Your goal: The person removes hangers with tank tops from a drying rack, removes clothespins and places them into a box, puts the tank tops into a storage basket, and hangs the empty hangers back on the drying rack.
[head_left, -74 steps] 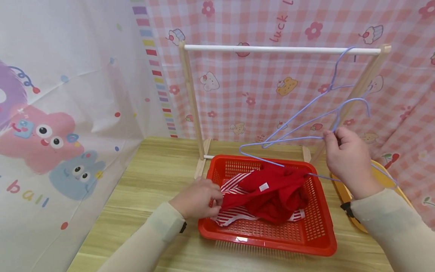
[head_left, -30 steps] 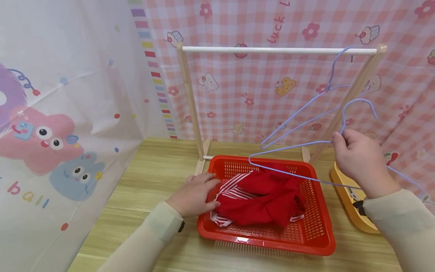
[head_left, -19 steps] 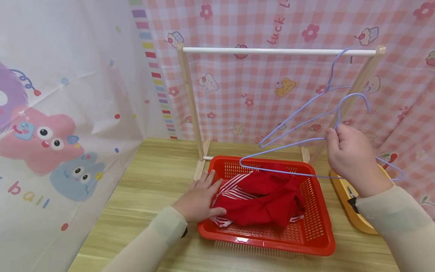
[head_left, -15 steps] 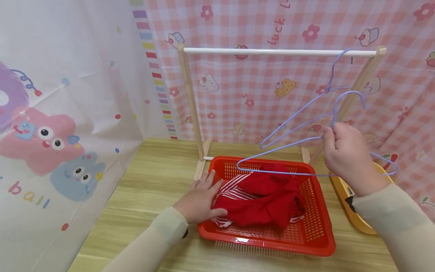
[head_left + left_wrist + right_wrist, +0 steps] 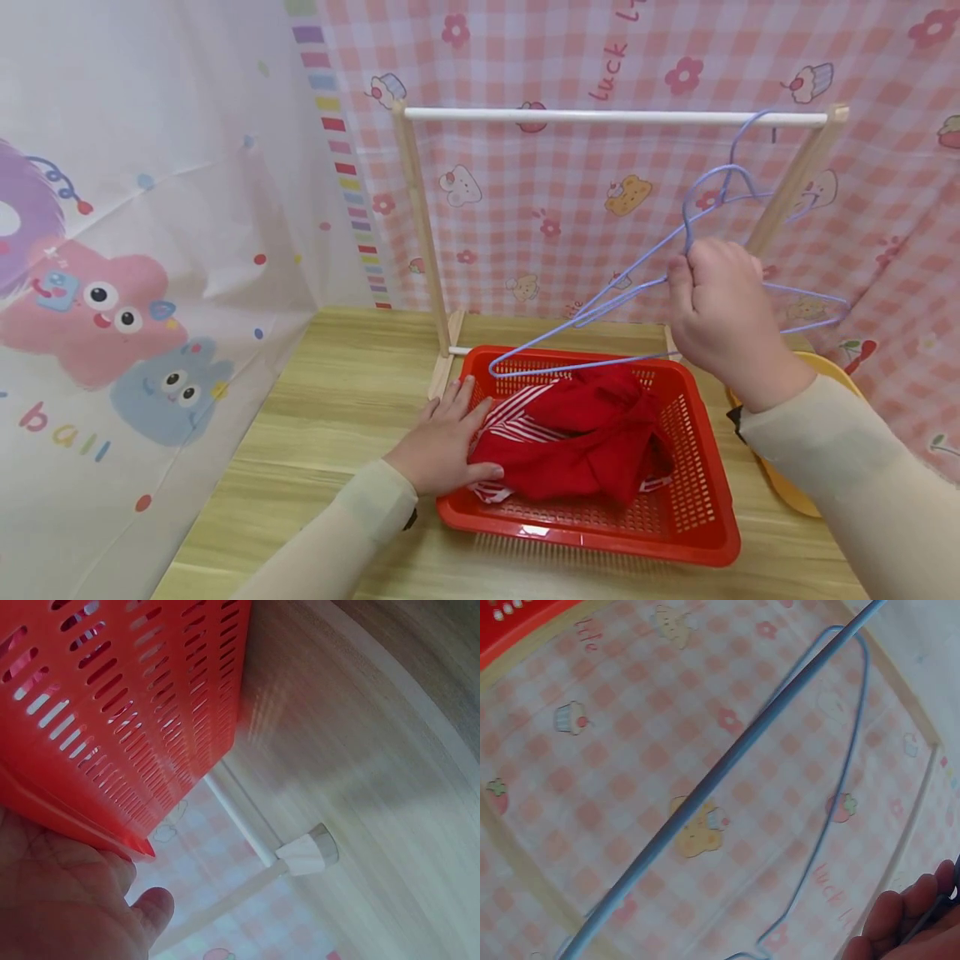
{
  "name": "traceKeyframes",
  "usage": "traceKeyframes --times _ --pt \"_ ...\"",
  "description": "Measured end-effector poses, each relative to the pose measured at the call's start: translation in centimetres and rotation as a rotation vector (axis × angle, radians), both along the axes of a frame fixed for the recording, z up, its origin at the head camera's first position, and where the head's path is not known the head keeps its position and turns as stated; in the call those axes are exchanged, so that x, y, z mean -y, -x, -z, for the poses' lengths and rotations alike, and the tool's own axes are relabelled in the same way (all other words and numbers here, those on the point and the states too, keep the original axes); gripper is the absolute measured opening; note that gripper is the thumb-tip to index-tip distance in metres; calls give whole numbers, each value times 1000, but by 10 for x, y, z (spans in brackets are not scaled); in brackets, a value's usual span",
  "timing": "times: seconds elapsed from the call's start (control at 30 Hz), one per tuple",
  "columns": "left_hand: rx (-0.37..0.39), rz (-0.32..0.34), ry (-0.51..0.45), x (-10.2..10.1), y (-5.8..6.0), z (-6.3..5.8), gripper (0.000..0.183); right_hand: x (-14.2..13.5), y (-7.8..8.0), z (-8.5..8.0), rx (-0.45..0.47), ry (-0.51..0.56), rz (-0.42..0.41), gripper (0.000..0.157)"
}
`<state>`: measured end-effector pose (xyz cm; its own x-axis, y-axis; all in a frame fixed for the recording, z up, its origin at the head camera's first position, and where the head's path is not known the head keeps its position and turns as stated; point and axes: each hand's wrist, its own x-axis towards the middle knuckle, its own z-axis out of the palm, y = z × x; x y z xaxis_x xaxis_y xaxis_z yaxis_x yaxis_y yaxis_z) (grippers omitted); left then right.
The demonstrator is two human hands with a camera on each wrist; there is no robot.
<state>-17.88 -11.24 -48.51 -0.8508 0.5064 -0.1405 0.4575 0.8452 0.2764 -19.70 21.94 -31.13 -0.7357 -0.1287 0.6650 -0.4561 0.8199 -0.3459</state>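
Note:
My right hand [image 5: 723, 312] grips a light-blue wire hanger [image 5: 687, 225] just below its hook. The hanger tilts above the basket's far rim, with nothing on it. In the right wrist view, its wire [image 5: 716, 772] crosses the picture and my fingertips [image 5: 885, 922] show at the lower right. My left hand [image 5: 442, 442] rests on the left rim of a red perforated basket [image 5: 585, 546], fingers spread straight and thumb by the cloth. Inside lies a crumpled red garment [image 5: 570, 462] with red-and-white striped cloth [image 5: 517, 421].
Behind the basket stands a wooden rack with a white rod [image 5: 562, 114]. A second blue hanger [image 5: 732, 154] hangs near the rod's right end. A yellow container [image 5: 795, 487] stands right of the basket, partly hidden by my right arm. A patterned curtain [image 5: 510, 225] backs the table.
My right hand has carried the hanger left and upward. My left hand has moved from the clothes to lie spread on the basket's rim. The red garment lies rearranged in the basket.

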Motion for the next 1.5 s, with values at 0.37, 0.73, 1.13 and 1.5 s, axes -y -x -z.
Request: traceKeyframes --times 0.37,0.73,1.13,1.5 --pt "-15 3 1 -1 -1 -1 99 32 4 -21 -18 4 -65 34" --pt "-23 1 6 -2 -1 1 99 61 15 -45 -121 -20 -153 30" --pt "-30 2 8 -2 -1 1 99 86 17 -66 -119 -50 -209 30" --pt "-14 -5 14 -1 0 3 101 104 25 -71 -98 -51 -250 27"
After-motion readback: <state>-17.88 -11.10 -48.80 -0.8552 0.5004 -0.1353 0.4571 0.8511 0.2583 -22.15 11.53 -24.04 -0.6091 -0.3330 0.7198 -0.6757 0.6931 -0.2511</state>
